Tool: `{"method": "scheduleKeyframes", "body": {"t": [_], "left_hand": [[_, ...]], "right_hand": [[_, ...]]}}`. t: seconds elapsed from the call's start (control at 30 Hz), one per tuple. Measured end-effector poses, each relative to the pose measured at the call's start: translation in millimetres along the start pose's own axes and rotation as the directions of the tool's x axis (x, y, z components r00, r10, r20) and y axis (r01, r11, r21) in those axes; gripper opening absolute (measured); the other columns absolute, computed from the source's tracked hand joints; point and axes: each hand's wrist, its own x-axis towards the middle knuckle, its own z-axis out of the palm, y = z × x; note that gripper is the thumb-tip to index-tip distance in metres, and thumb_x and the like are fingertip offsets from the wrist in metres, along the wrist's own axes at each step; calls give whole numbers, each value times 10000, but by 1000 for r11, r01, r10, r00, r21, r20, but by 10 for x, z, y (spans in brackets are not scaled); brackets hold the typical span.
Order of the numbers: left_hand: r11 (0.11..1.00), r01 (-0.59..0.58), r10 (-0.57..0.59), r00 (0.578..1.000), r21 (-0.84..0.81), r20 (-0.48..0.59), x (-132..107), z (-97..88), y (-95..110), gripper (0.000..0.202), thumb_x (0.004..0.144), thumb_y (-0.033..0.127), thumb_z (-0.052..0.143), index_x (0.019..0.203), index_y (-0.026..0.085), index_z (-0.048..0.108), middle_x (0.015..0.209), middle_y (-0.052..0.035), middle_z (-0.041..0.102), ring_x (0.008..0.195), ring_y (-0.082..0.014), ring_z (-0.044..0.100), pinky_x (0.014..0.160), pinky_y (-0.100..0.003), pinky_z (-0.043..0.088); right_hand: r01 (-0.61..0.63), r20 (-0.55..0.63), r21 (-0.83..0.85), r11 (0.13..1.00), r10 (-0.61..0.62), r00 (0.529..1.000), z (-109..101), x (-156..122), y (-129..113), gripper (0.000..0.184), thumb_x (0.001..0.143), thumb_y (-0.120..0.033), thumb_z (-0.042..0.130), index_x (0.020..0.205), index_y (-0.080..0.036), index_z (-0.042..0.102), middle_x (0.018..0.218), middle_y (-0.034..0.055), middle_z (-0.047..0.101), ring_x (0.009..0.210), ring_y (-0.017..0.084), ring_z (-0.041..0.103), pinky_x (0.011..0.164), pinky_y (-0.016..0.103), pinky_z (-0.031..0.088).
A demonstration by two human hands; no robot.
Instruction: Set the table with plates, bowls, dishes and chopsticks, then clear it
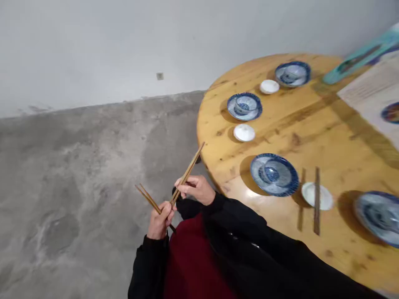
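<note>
My left hand [161, 221] is closed around a pair of wooden chopsticks [149, 199], whose tips point up and to the left. Close beside it, my right hand [197, 189] grips another pair of chopsticks [190, 167] that slants up to the right toward the table edge. The lower ends of this second pair reach the fingers of my left hand; whether those fingers also pinch them I cannot tell. Both hands are over the floor, left of the round wooden table [224, 174].
Blue-and-white plates with bowls [274, 174] stand along the table edge. Small white dishes [244, 133] sit beside them, and chopsticks [317, 201] rest across one dish [326, 197]. A turquoise box [361, 58] and a printed sheet [370, 95] lie farther right. A grey wall [93, 50] rises behind.
</note>
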Motion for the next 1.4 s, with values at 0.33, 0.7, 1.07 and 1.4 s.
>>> {"method": "scheduleKeyframes", "body": {"t": [0.33, 0.7, 1.07, 1.4], "left_hand": [[978, 0, -19, 996, 208, 90, 919, -336, 848, 532, 834, 634, 573, 962, 124, 650, 598, 50, 451, 400, -17, 223, 392, -198, 105], [843, -226, 37, 930, 489, 367, 2375, -463, 1776, 545, 865, 596, 539, 1096, 119, 664, 771, -32, 635, 411, -20, 297, 366, -193, 168], [806, -195, -126, 866, 558, 484, 3206, -703, 2316, 554, 816, 616, 577, 1063, 127, 654, 676, -3, 612, 380, -23, 260, 352, -184, 157], [712, -275, -323, 688, 646, 649, 3531, -8, 2257, 496, 852, 568, 535, 1059, 139, 674, 756, -19, 636, 391, -24, 270, 374, -204, 184]], "right_hand": [[63, -218, -36, 997, -69, 973, 12, 1030, -228, 309, 774, -454, 671, 825, -149, 664, 558, -24, 593, 493, 107, 561, 538, 242, 485], [-93, -807, -575, 813, -544, 231, -738, 982, -408, 207, 873, -362, 569, 842, -184, 669, 731, 45, 655, 629, 162, 627, 623, 285, 519], [-572, -832, -387, 723, -541, -122, -1219, 983, 265, 232, 883, -343, 500, 885, -172, 656, 814, 85, 669, 773, 220, 659, 720, 334, 536], [-553, -830, -378, 742, -537, -153, -1196, 1078, 194, 215, 874, -336, 524, 874, -176, 669, 863, 94, 684, 781, 206, 677, 711, 314, 555]]}}
